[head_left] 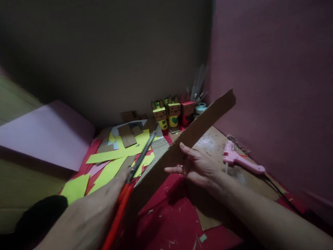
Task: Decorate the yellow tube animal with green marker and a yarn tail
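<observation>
A long brown cardboard strip (200, 130) slants from the lower middle up to the right. My right hand (199, 166) grips it around its middle, thumb on the near face and one finger stretched out. My left hand (96, 205), partly blurred at the lower left, is closed on scissors with red handles (121, 211). The scissor blades (143, 154) point up and right, over the paper scraps and left of the strip. Whether they touch the strip's edge cannot be made out.
Yellow paper pieces (106, 173) and cardboard scraps (127, 135) cover the left of the red table (166, 205). Several cardboard-headed figures (173, 113) stand at the back. A pink glue gun (243, 161) lies right on a cardboard sheet (257, 184), its cable trailing right.
</observation>
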`<state>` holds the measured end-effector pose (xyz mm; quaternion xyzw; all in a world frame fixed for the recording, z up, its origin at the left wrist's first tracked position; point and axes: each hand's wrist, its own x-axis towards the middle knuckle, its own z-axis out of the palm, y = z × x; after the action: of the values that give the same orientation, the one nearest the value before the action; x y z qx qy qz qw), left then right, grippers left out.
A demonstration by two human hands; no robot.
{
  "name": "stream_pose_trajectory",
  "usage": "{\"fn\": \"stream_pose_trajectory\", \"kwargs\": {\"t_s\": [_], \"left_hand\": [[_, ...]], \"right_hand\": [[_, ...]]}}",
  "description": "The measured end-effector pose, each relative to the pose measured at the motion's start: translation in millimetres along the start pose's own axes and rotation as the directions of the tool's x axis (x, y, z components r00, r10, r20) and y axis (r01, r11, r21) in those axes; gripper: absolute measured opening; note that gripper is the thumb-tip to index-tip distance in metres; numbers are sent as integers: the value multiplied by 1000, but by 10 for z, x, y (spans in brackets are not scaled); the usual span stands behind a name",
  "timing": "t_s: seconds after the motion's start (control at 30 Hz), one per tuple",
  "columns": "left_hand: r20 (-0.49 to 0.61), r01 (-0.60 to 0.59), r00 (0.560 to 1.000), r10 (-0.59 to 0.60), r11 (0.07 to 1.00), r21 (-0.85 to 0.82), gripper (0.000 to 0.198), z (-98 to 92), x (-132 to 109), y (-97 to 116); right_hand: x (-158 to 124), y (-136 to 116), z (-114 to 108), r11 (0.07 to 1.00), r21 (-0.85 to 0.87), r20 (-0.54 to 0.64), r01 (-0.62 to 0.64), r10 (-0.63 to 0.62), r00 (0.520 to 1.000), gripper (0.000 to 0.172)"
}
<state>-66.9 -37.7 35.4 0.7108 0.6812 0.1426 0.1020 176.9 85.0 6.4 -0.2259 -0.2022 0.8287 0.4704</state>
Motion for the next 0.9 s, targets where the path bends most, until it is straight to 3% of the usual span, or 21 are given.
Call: {"fn": "stream_pose_trajectory", "kwargs": {"t_s": [0.1, 0.23, 0.4, 0.77, 0.9], "left_hand": [[52, -51, 998, 45, 993, 106, 65, 75, 63, 218], [154, -1, 986, -55, 940, 341, 76, 98, 168, 457], [339, -54, 928, -153, 846, 530, 77, 51, 207, 561], [414, -34, 884, -217, 854, 520, 73, -41, 220, 692], [361, -83, 923, -134, 846, 526, 73, -18, 195, 655]], "right_hand": [[-9, 6, 10, 1000, 12, 13, -1, 1, 1000, 16], [-25, 9, 13, 999, 0, 63, -45, 45, 997, 19], [-24, 21, -17, 995, 15, 110, -94, 92, 990, 21], [-9, 11, -23, 979, 33, 34, -201, 200, 979, 11], [-19, 16, -7, 978, 57, 35, -203, 201, 979, 13]]}}
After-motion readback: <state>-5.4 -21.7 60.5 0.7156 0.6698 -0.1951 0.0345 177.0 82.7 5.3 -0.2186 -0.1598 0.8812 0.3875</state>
